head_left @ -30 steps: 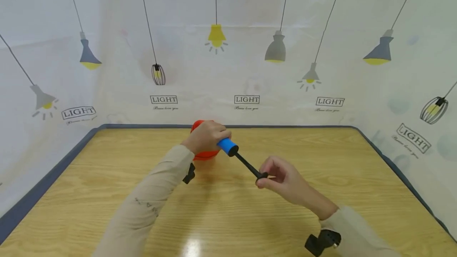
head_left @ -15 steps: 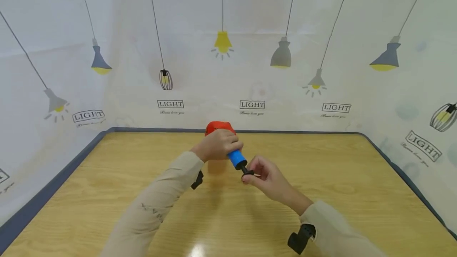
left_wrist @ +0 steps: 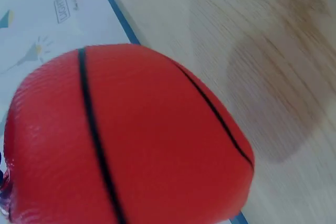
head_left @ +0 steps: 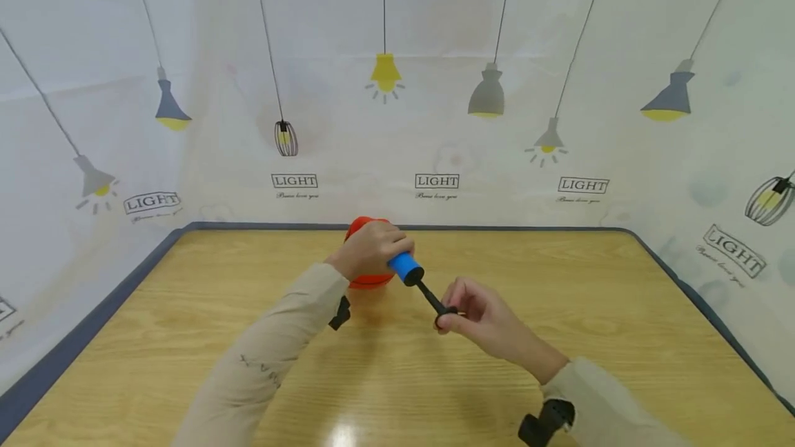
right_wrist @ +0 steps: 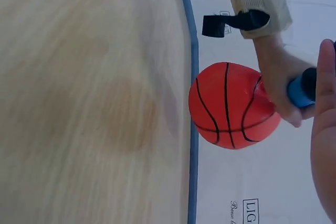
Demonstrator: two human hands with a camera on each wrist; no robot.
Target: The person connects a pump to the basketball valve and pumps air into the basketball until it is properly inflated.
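A blue hand pump (head_left: 406, 268) with a black end slants down to the right in the head view. My left hand (head_left: 371, 248) grips its barrel, fingers wrapped over the top. My right hand (head_left: 487, 319) pinches the black handle at the end of the pump's rod (head_left: 430, 296), which is partly drawn out. Behind my left hand, at the pump's far end, is a red toy basketball (head_left: 373, 282) with black lines. The right wrist view shows the ball (right_wrist: 226, 106) rounded but puckered near the left hand. It fills much of the left wrist view; the pump's tip is hidden.
The wooden table (head_left: 298, 378) has a dark blue edge (head_left: 528, 228) along its back and sides. Behind it hangs a white sheet (head_left: 335, 130) printed with lamps. A black wrist camera (head_left: 546, 421) is strapped to the right wrist.
The pump rod went from far out to nearly fully in, and now is partly out again. My right hand moved toward the barrel, then back; the ball and left hand shifted slightly with it.
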